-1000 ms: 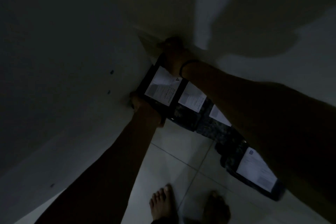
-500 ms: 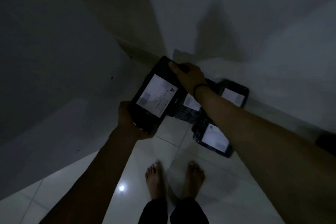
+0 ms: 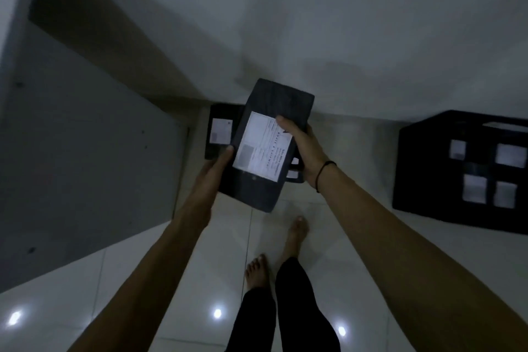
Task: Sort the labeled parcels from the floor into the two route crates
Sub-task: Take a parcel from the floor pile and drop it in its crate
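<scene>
My left hand (image 3: 213,171) and right hand (image 3: 303,146) grasp 1 flat black parcel (image 3: 274,106). Risk: thumb (image 3: 283,123) overlaps its white paper label (image 3: 258,151); misreading could misroute it into the black plastic crate (image 3: 428,171) beyond my right hand.

Dim room. Under you, glossy white floor tiles (image 3: 200,280) with thin grout lines and three small bright light reflections (image 3: 217,313) on them. Ahead of you, a plain pale wall (image 3: 343,23). To your left, a flat grey panel (image 3: 85,166) edged by a brown strip (image 3: 114,46).
</scene>
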`<action>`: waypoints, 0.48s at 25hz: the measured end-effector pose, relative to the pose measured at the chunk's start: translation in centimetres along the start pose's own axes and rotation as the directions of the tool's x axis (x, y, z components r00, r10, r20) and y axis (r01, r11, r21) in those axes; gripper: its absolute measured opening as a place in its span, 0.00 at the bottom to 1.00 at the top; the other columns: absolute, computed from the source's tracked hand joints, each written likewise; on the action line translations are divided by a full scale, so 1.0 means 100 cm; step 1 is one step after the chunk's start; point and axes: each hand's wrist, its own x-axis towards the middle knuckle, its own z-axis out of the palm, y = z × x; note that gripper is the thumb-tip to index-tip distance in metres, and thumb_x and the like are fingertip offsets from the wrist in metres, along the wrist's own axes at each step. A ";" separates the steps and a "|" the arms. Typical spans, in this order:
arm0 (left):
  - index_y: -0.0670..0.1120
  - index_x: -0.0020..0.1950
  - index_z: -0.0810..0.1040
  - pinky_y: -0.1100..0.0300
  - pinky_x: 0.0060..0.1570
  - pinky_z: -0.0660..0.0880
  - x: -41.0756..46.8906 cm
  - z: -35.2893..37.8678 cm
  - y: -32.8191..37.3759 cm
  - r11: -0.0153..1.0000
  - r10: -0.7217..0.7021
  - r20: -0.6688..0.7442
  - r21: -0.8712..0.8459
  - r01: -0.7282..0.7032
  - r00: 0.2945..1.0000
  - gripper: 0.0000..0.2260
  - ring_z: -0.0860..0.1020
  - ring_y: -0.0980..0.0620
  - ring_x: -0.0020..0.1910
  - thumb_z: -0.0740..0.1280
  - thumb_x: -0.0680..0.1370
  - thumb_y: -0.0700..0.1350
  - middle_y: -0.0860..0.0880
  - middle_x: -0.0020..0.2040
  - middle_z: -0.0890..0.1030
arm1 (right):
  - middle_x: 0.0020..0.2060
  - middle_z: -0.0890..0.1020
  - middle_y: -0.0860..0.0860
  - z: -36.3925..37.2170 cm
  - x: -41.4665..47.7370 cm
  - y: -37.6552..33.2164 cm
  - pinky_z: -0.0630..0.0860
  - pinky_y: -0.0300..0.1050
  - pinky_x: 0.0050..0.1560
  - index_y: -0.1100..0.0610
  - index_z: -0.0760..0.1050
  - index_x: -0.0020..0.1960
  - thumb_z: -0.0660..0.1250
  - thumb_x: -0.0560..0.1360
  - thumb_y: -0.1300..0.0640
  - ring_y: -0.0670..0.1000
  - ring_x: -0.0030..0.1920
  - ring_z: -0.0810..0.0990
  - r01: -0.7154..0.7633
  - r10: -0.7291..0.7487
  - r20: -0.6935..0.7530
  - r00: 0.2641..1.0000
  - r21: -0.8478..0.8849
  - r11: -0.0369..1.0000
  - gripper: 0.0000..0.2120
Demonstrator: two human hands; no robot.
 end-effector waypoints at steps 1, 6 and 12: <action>0.54 0.72 0.69 0.59 0.53 0.72 -0.014 0.009 0.005 0.979 0.129 0.124 0.144 -0.146 0.984 0.35 0.76 0.54 0.60 0.64 0.70 0.71 0.57 0.59 0.76 | 0.53 0.84 0.49 -0.020 -0.025 -0.007 0.81 0.54 0.53 0.46 0.74 0.64 0.74 0.62 0.33 0.54 0.54 0.82 0.003 -0.003 0.012 1.000 -0.009 1.000 0.35; 0.56 0.69 0.71 0.51 0.56 0.79 -0.059 0.086 0.018 0.877 0.050 0.505 0.391 -0.280 0.862 0.29 0.81 0.54 0.56 0.69 0.71 0.64 0.52 0.60 0.80 | 0.54 0.84 0.48 -0.122 -0.123 -0.007 0.79 0.52 0.56 0.45 0.72 0.67 0.69 0.65 0.29 0.52 0.56 0.82 -0.032 0.033 -0.041 0.999 0.011 0.999 0.36; 0.51 0.73 0.67 0.59 0.46 0.81 -0.085 0.235 -0.037 0.834 -0.050 0.570 0.476 -0.279 0.820 0.33 0.81 0.53 0.55 0.70 0.72 0.63 0.51 0.59 0.80 | 0.61 0.78 0.46 -0.239 -0.208 0.069 0.76 0.49 0.62 0.48 0.64 0.73 0.72 0.64 0.32 0.47 0.58 0.79 0.062 -0.067 -0.306 0.950 -0.027 0.998 0.43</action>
